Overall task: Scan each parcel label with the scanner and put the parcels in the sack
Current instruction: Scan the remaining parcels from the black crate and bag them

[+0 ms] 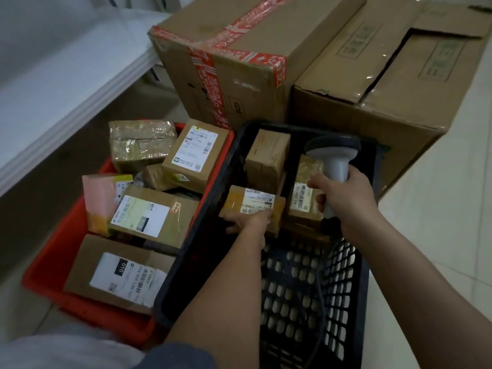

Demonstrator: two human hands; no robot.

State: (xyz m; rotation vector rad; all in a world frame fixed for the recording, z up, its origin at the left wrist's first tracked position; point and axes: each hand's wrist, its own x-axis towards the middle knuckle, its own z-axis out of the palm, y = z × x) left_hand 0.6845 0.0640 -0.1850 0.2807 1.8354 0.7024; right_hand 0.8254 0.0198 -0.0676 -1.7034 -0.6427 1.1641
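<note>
Right hand (343,198) grips the scanner (334,166) upright, head aimed toward upper left. Left hand (250,222), fingers curled, holds a parcel (253,206) lying crosswise in the black crate (346,275); its near edge is hidden.

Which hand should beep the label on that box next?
The right hand. It already holds the scanner above the black basket, while the left hand is busy gripping the labelled parcel with its label facing up.
</note>
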